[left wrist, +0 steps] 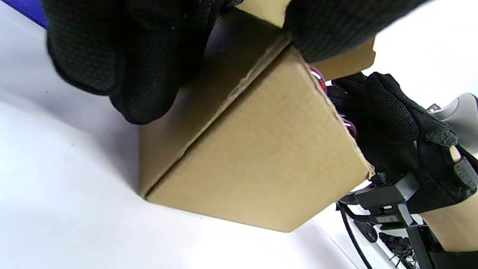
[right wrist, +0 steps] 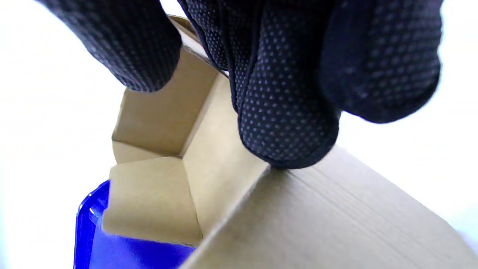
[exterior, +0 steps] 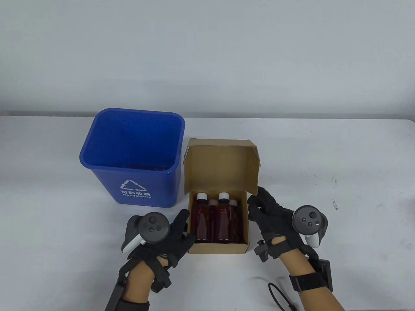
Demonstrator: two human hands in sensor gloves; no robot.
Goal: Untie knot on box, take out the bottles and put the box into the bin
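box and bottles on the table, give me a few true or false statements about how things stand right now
1. The box is open, its lid standing up at the far side. True.
2. The bottles already stand on the table outside the box. False: they are inside the box, white caps toward the lid.
3. The blue bin stands beside the box, on the left hand's side. True.
4. The box lies inside the bin. False: it sits on the table next to the bin.
5. The left hand and the right hand are at opposite sides of the box. True.
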